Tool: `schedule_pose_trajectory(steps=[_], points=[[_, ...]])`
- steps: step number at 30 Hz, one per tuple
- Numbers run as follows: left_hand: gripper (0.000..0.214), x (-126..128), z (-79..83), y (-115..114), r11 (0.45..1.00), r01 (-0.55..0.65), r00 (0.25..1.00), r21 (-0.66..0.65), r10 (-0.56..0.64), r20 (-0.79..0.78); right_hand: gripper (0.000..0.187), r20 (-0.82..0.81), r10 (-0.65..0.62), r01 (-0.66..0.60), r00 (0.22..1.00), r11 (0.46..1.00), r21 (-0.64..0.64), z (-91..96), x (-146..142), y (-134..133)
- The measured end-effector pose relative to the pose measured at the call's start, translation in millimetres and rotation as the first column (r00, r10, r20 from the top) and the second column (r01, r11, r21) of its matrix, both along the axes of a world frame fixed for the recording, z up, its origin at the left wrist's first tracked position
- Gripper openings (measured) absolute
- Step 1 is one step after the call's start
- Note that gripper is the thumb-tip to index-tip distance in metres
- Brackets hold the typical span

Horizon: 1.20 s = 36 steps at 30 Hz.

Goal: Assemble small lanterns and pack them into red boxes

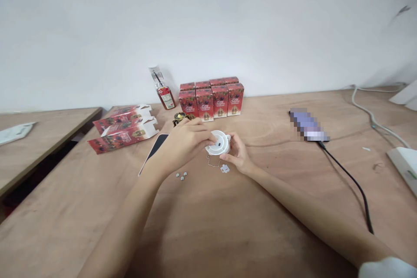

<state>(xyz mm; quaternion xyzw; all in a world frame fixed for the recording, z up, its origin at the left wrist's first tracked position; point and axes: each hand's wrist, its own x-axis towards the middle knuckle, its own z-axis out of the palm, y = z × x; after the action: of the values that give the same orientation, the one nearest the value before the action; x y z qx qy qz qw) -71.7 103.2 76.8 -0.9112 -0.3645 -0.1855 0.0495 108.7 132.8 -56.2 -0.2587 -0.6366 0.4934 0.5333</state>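
Note:
A small round white device (218,142) with a thin wire loop hanging under it is held above the wooden table (208,226). My left hand (183,143) curls over its left side, fingers closed on it. From the right, my right hand (236,153) pinches its edge. Three small button cells (181,175) lie on the table just under my left wrist. A tiny white plastic piece (224,168) rests below the device. A dark flat card (155,149) lies behind my left hand.
Several red boxes (211,99) stand at the back by the wall, beside a small bottle (165,94). Flattened red cartons (124,129) lie at left. A phone (308,127) with a black cable (352,182) sits at right. A second table (42,139) stands left across a gap.

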Motion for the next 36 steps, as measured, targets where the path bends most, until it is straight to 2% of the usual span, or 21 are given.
schedule_pose_trajectory(steps=[11, 17, 21, 24, 27, 29, 33, 36], points=[[0.023, 3, -4.6, 2, 0.998, -0.03, 0.997, 0.052, 0.034, -0.063, 0.05, -0.009, -0.019, 0.019, 1.0, 1.0, 0.01, -2.1, -2, 1], [0.022, -1, -0.2, 2, 0.989, -0.123, 0.991, -0.084, 0.118, -0.06, 0.046, -0.042, -0.023, 0.023, 0.999, 1.0, 0.011, -2.7, -3, 2], [0.026, -3, 3.2, -1, 0.952, -0.241, 0.97, -0.189, 0.243, -0.011, 0.047, 0.039, -0.128, 0.126, 0.991, 0.99, 0.06, -9.5, -3, 5], [0.034, -2, 1.4, 0, 0.93, -0.289, 0.954, -0.228, 0.301, 0.016, 0.056, 0.051, -0.256, 0.249, 0.965, 0.962, 0.112, -13.1, -5, 4], [0.036, -2, -6.9, 6, 0.925, -0.289, 0.955, -0.245, 0.296, -0.011, 0.064, 0.053, -0.433, 0.421, 0.9, 0.893, 0.157, -12.3, -7, 0], [0.033, -5, -16.3, 13, 0.919, -0.251, 0.965, -0.303, 0.261, -0.005, 0.064, 0.034, -0.51, 0.494, 0.859, 0.845, 0.203, -10.4, -8, -2], [0.043, -9, -38.7, 25, 0.891, -0.199, 0.978, -0.408, 0.204, -0.032, 0.064, -0.076, -0.529, 0.523, 0.845, 0.788, 0.325, -8.8, -11, -6], [0.05, -5, -49.1, 28, 0.868, -0.259, 0.966, -0.425, 0.24, -0.098, 0.067, -0.127, -0.5, 0.512, 0.857, 0.793, 0.33, -10.8, -13, -6]])
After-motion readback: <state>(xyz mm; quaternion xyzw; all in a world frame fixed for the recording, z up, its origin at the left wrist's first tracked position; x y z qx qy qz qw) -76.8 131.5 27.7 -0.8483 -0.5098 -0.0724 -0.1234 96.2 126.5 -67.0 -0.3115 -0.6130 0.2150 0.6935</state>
